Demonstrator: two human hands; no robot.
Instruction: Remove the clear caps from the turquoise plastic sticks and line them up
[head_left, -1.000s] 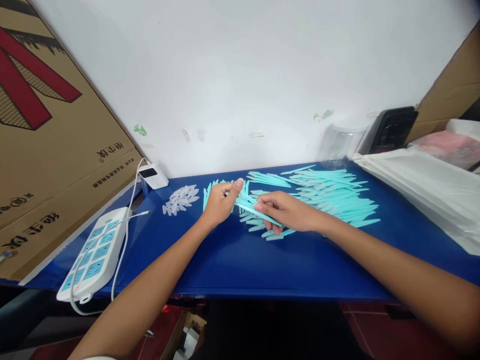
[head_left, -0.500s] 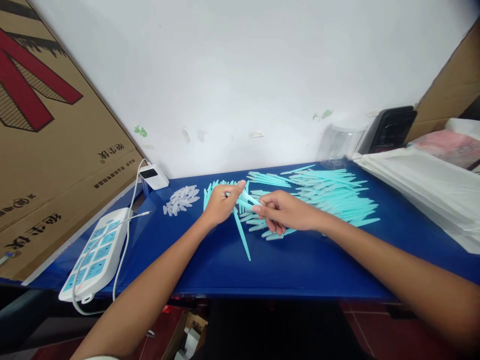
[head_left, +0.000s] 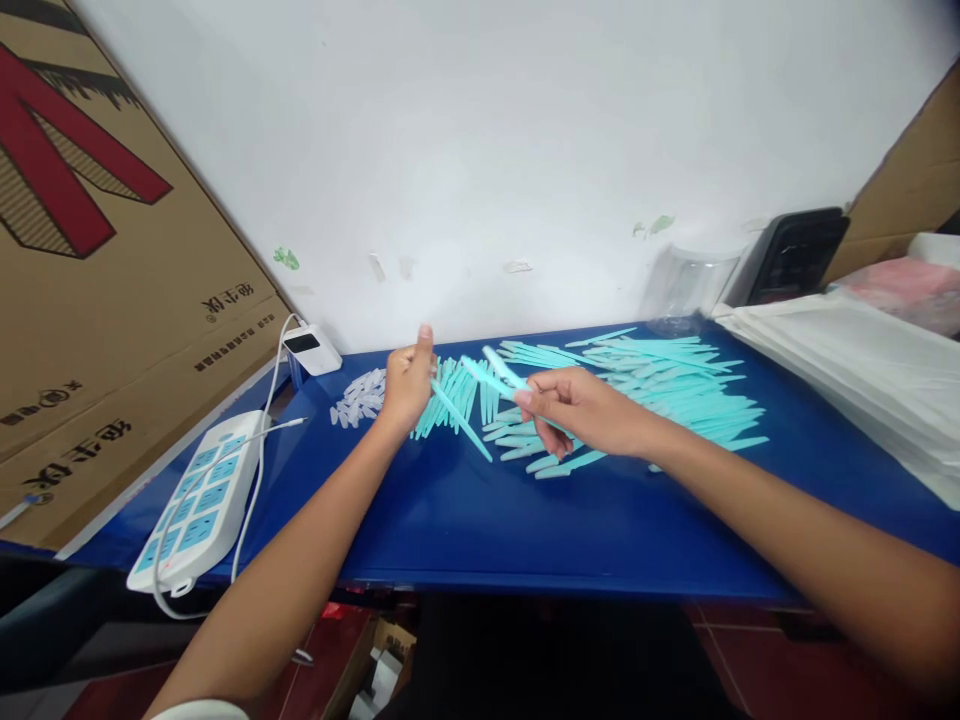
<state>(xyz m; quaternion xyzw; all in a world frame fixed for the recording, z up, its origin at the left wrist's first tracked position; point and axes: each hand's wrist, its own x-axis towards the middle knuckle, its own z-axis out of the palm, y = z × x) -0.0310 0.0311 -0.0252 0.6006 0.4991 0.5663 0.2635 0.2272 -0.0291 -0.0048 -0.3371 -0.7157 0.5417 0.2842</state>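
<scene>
My left hand (head_left: 409,385) is closed on one turquoise eyebrow razor (head_left: 463,422), its slim handle slanting down to the right and its other end hidden in my fingers. With my right hand (head_left: 570,408) I pinch at least two more turquoise razors (head_left: 484,375), whose far ends fan out to the left. Beneath and between my hands lies a row of razors (head_left: 450,398) side by side. A pile of small translucent caps (head_left: 360,398) sits left of that row, partly behind my left hand. To the right spreads a large heap of turquoise razors (head_left: 675,385).
A white power strip (head_left: 199,505) with a cable and a small white device (head_left: 311,348) stand at the left, beside a big cardboard box (head_left: 112,300). At the right are a clear jar (head_left: 694,285), a black case (head_left: 787,255) and stacked white bags (head_left: 847,370) on the blue table (head_left: 585,545).
My hands have moved apart. The left went left, taking one razor with it, while the right stayed near its place with razors in its fingers.
</scene>
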